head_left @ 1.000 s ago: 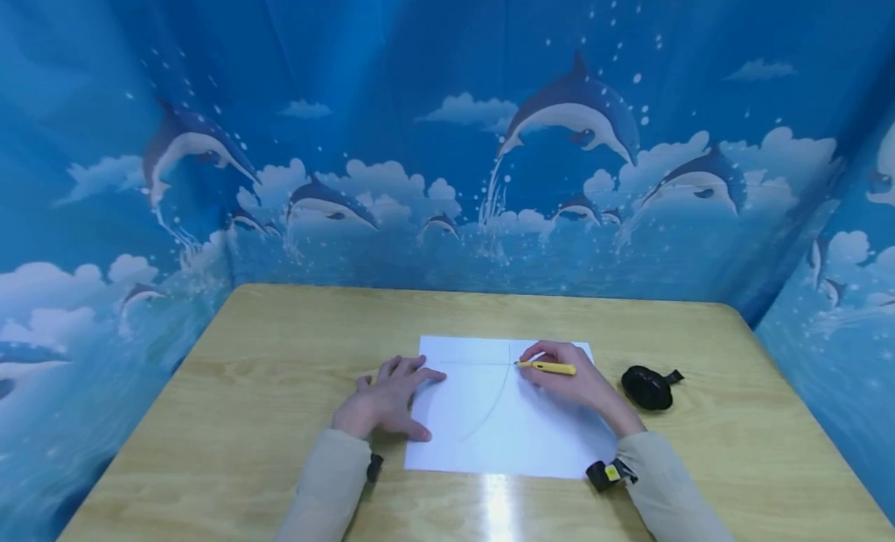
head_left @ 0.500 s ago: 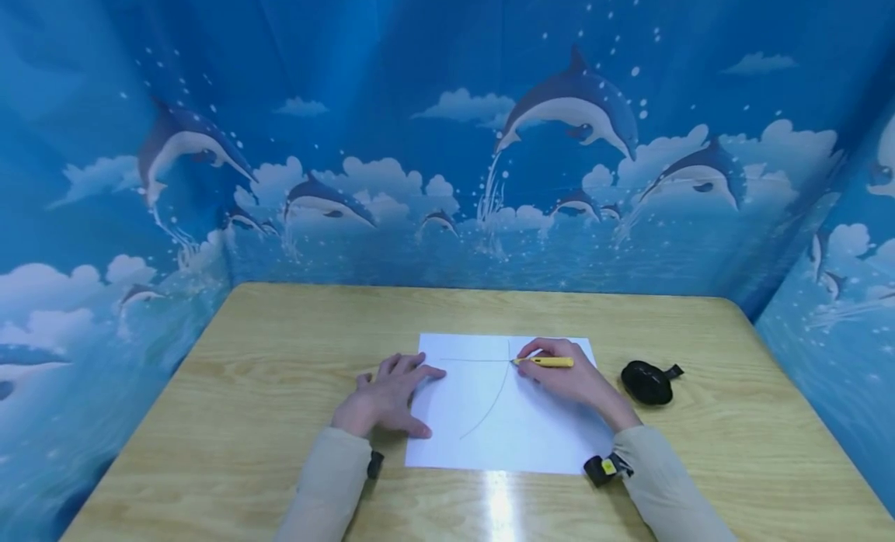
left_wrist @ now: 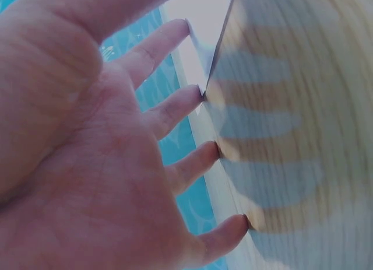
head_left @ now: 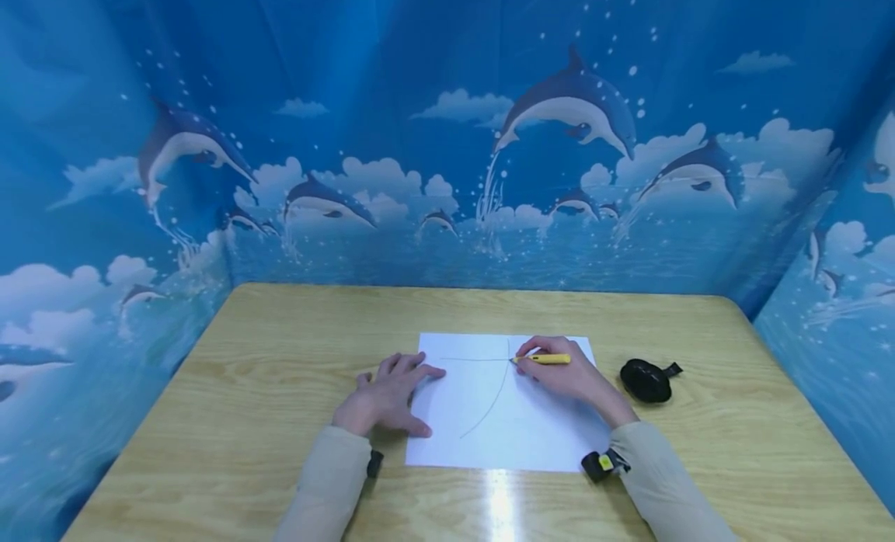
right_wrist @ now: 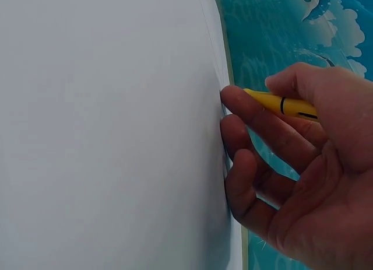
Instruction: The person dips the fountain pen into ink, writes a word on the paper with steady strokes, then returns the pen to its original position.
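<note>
A white sheet of paper (head_left: 517, 441) lies on the table, bearing a thin horizontal line and a long curved line. My right hand (head_left: 562, 367) pinches a yellow pen (head_left: 552, 359), its tip at the right end of the horizontal line. In the right wrist view, the pen (right_wrist: 285, 105) sits between thumb and index finger, while the other fingers curl against the paper. My left hand (head_left: 388, 398) is spread at the sheet's left edge, thumb and index finger on the paper. The left wrist view shows its fingers (left_wrist: 192, 168) spread apart, with fingertips on the paper edge and wood.
To the right of the sheet lies a small black object (head_left: 646, 381) with a short tab. The wooden table (head_left: 280, 332) has rounded far corners. Behind it and at both sides hangs a blue curtain (head_left: 419, 60) printed with dolphins.
My right hand has shifted slightly left with the pen, whose tip now meets the crossing of the lines. My left hand stays put. The head view has tilted a little.
</note>
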Demonstrator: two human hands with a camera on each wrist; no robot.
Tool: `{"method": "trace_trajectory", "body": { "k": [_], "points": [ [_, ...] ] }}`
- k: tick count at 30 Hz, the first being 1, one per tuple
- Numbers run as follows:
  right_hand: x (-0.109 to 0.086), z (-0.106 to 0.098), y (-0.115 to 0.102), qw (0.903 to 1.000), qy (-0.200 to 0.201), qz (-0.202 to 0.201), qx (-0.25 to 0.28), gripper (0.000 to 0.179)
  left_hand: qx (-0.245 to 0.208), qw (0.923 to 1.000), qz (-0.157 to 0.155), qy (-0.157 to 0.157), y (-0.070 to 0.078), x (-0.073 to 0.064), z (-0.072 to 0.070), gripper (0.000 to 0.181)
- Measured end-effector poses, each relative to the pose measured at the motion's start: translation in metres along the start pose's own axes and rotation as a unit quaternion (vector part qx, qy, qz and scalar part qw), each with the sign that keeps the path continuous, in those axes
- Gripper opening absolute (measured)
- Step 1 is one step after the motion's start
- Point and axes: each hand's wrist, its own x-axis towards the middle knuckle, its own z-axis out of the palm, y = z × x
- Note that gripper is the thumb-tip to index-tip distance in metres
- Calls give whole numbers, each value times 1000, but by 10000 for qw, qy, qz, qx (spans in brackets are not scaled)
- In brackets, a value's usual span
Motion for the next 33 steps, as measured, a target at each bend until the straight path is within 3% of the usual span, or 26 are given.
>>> {"method": "trace_trajectory", "body": {
  "k": [17, 33],
  "points": [
    [0, 4, -4, 9998, 23, 153, 79, 14, 30, 10000, -54, 21, -1, -2, 1, 83],
    [3, 2, -7, 9999, 102, 29, -56, 12, 26, 10000, -85, 36, 1, 1, 2, 81]
  ]
}}
